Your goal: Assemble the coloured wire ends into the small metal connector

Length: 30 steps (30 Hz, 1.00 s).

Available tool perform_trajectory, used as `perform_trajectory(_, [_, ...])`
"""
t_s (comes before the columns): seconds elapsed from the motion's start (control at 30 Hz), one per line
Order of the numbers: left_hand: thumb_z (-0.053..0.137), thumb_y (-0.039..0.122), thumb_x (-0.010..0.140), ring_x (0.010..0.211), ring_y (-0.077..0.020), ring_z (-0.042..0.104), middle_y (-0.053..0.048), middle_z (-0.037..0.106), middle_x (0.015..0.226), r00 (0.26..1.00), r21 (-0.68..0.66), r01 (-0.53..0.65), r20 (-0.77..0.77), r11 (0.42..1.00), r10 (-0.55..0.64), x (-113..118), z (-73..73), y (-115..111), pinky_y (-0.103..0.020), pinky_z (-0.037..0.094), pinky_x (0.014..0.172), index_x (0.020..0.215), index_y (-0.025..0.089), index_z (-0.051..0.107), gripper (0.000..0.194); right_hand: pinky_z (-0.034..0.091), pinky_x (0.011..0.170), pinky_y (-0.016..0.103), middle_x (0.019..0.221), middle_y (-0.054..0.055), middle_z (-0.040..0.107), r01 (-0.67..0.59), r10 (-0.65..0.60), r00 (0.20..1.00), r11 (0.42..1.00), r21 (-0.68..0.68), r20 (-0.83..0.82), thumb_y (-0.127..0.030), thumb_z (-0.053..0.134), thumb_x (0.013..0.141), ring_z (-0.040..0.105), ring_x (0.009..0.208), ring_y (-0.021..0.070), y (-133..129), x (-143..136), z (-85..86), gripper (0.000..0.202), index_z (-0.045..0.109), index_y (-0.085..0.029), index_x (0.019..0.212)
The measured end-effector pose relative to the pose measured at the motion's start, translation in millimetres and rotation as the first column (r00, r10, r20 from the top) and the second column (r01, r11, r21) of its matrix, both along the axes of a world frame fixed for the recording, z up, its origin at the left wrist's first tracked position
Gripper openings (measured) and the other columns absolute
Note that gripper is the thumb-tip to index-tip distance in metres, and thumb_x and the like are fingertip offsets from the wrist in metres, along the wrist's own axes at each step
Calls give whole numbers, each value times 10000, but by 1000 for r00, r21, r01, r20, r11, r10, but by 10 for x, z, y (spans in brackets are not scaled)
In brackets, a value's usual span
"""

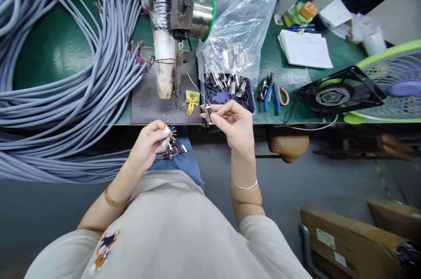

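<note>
My left hand (148,144) is closed in a pinch near the bench's front edge, holding a cable end whose thin coloured wires (172,130) fan out past the fingertips. Below it, several metal connectors on cables (173,147) lie across my lap. Between the thumb and fingers of my right hand (235,123) is a small metal connector (208,113), held just in front of a blue bin (251,99). That bin contains loose connectors (226,82) and black parts. Above the bench mat (144,108), a soldering iron (178,68) points downward, and a thin solder wire (194,84) runs near it.
Grey cable bundles (98,73) cover the left side. A solder spool (202,20) and plastic bag (243,2) stand behind. A yellow clip (191,104) sits on the mat. Rightward are pliers (272,97), paper (305,48), a black fan (338,94) and a green fan (394,81).
</note>
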<state>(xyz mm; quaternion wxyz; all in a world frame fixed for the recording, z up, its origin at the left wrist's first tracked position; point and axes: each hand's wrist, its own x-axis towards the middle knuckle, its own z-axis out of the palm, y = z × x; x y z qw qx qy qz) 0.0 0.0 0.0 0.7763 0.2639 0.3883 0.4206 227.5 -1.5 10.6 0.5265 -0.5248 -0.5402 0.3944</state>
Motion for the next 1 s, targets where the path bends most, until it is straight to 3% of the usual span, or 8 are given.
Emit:
perform_trajectory(0.13, [802, 215, 633, 381, -21, 311, 70, 478, 475, 1000, -7, -6, -13, 1000, 6, 19, 9, 7, -144, 179, 368, 628, 163, 570, 237, 598, 884, 445, 962, 38, 765, 87, -165, 920, 970, 225, 356, -325, 724, 882, 724, 972, 237, -120, -134, 109, 197, 606, -252, 742])
perform_trajectory(0.23, [810, 224, 638, 398, -22, 341, 56, 506, 507, 999, 11, -20, -33, 1000, 21, 30, 0, 21, -138, 177, 366, 639, 153, 591, 231, 585, 717, 378, 907, 29, 722, 176, -300, 896, 916, 360, 327, -262, 719, 882, 687, 863, 210, -196, -262, 138, 175, 611, -260, 745])
perform_trajectory(0.37, [814, 270, 680, 371, -6, 386, 14, 646, 660, 998, 83, -22, -61, 996, 27, 27, -37, 27, -151, 238, 358, 691, 139, 650, 211, 609, 596, 310, 926, 7, 682, 259, -280, 959, 933, 251, 49, -270, 730, 882, 696, 700, 148, -226, -424, 25, 171, 588, -249, 790])
perform_trajectory(0.5, [840, 303, 694, 358, -8, 472, -18, 730, 908, 998, 144, -12, -63, 989, 22, 28, -49, 15, -170, 325, 334, 723, 139, 673, 235, 649, 630, 270, 979, -1, 697, 182, -176, 981, 980, 81, -76, -324, 734, 883, 722, 654, 116, -215, -553, -131, 214, 557, -233, 804])
perform_trajectory(0.73, [868, 273, 664, 349, -12, 486, -4, 692, 843, 995, 208, -39, -77, 977, 56, 77, -46, 32, -170, 336, 316, 713, 139, 719, 206, 657, 700, 307, 986, 31, 730, 109, -107, 994, 992, 60, -35, -326, 738, 876, 736, 835, 171, -234, -637, -228, 188, 597, -241, 786])
perform_trajectory(0.9, [885, 300, 653, 350, -4, 467, -1, 686, 816, 993, 221, -68, -83, 973, 88, 78, -72, 60, -159, 316, 320, 713, 135, 718, 243, 627, 594, 295, 1158, 56, 740, 166, -168, 986, 982, 86, 16, -359, 695, 918, 704, 616, 123, -237, -599, -172, 194, 574, -236, 830])
perform_trajectory(1.0, [885, 297, 652, 351, -1, 469, -4, 686, 829, 992, 220, -71, -88, 973, 92, 74, -87, 60, -163, 309, 318, 718, 139, 722, 237, 603, 555, 260, 1154, 47, 743, 176, -181, 982, 981, 85, 48, -348, 693, 922, 684, 562, 95, -218, -571, -125, 195, 567, -230, 830])
